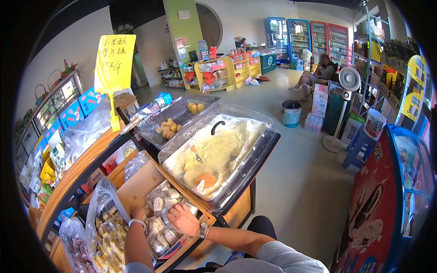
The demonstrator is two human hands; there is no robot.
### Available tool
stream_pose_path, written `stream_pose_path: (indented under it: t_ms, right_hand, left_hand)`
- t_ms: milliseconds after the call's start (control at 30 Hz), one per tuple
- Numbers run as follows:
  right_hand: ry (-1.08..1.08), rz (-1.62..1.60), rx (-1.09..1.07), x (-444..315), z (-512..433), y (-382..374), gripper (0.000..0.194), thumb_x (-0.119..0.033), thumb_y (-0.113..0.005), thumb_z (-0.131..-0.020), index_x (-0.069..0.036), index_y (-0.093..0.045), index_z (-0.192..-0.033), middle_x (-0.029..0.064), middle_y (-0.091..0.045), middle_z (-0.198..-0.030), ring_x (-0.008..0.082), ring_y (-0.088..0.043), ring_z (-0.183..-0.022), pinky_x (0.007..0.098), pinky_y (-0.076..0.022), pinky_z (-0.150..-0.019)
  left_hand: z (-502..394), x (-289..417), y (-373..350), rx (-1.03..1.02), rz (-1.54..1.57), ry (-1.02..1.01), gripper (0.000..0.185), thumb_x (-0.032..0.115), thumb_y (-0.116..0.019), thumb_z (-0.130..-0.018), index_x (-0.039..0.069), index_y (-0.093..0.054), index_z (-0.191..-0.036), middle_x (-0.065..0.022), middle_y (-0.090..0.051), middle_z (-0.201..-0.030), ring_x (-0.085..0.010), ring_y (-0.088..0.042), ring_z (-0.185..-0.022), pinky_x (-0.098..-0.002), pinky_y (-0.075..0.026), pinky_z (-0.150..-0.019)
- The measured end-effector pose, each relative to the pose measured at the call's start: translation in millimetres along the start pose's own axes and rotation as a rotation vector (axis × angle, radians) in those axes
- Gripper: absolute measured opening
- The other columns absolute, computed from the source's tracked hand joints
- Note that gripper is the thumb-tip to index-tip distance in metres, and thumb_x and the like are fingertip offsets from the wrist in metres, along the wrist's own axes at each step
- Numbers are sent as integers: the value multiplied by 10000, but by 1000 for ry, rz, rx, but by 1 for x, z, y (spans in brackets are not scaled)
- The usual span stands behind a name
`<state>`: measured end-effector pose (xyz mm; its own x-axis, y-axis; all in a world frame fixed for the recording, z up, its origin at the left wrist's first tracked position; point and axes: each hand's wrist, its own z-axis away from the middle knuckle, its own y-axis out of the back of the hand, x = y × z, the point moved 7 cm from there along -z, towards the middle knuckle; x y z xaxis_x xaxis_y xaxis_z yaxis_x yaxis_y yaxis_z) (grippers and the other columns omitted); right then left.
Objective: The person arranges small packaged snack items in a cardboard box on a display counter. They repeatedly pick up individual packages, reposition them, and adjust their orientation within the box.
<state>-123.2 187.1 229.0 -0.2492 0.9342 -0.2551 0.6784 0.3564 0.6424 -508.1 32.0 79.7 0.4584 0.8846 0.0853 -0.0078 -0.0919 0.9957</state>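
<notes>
Two bare hands reach into an open cardboard box (136, 187) of small wrapped snack packets (158, 225). My left hand (139, 213), with a pale bangle at its wrist, is down at the box's left side. Packets and the box hide its fingertips. Over the packets on the right lies my right hand (183, 218), its fingers bent and a watch on the wrist. Whether either hand grips a packet cannot be seen. Left of the box, a clear plastic bag (102, 198) holds yellowish wrapped pieces (111, 239).
A tray with a clear, black-handled lid (218, 126) covers pale yellow food beyond the box. A wooden shelf edge (78, 157) carries a yellow handwritten sign (115, 63). To the right stand a freezer (372, 204), a fan (349, 80) and a bucket (291, 114). Farther back sits a person (322, 71).
</notes>
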Motion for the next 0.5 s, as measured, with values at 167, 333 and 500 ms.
stream_pose_path:
  t_ms: [167,333,500]
  right_hand:
    - [4,-23,31,1,2,-1,169,-183,-707,-855,-73,-650,-971,78,-626,-1056,281,-556,-1099,430,-411,-1027]
    - [-1,-14,-17,2,1,-4,215,-189,-724,-830,-69,-654,-994,78,-623,-1068,278,-552,-1100,429,-409,-1026]
    - [-3,-49,39,1,-1,2,248,-195,-749,-802,-68,-647,-990,73,-601,-1057,272,-538,-1079,419,-406,-1001]
  left_hand:
    - [-3,-51,-38,15,1104,448,273,194,-541,-890,-17,-683,-987,-242,-698,-976,-386,-708,-893,-551,-556,-730]
    - [2,-61,-55,-252,1137,557,269,188,-562,-921,60,-668,-1133,-210,-690,-1041,-383,-706,-915,-553,-563,-708]
    - [10,-60,-64,-228,1266,663,256,333,-598,-886,105,-663,-984,-122,-706,-904,-344,-683,-770,-585,-529,-701]
